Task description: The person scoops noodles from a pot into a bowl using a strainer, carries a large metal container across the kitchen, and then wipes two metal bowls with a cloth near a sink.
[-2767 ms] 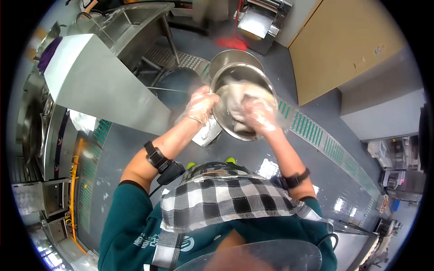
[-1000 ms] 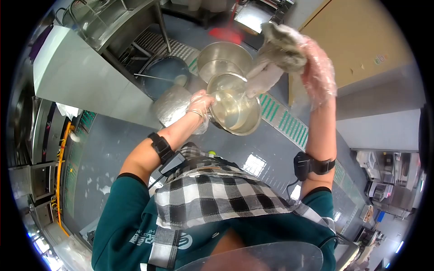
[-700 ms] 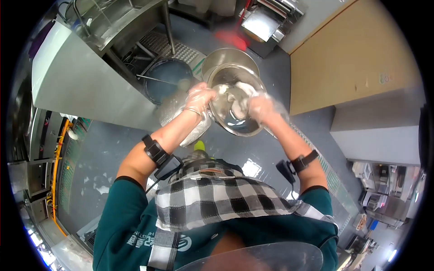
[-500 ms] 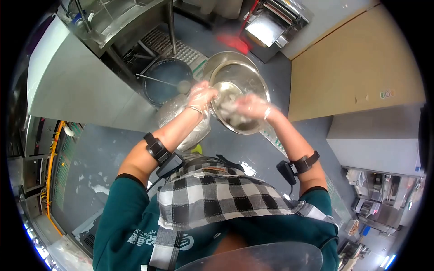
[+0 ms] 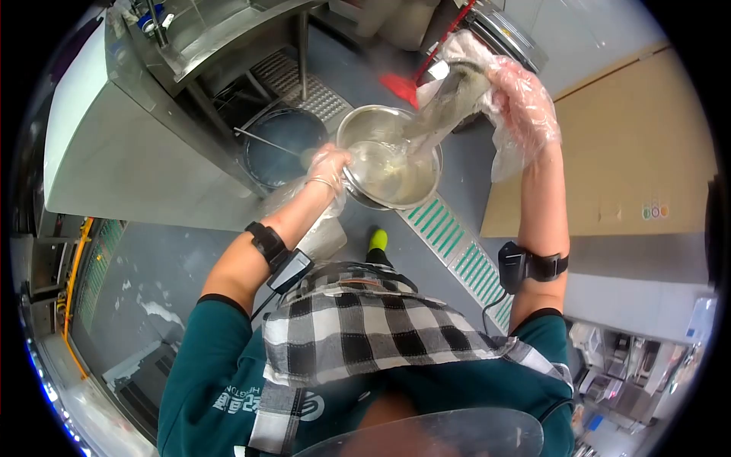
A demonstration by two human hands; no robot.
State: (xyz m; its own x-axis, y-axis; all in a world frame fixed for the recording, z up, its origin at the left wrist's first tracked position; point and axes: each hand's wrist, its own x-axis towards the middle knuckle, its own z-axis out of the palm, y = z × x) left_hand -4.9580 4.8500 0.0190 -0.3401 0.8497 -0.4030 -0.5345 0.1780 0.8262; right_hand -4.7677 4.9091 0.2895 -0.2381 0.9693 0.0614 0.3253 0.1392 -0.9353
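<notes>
left hand, clear plastic glove: grip closed at left rim of metal bowl. right hand, also gloved, glove loose and baggy: raised well above and to the right of bowl, grip closed on wet limp grey-white material. material hangs down slanted, lower end over bowl, blurred there; can't tell if it touches. exact kind of material unclear. clear-yellowish liquid in bowl. dark round tub on floor left of bowl, long thin handle lying across it. steel sink unit beyond tub. red dustpan-like item on floor behind bowl. drain grate runs along floor, near side right. yellow-green shoe just below bowl.
</notes>
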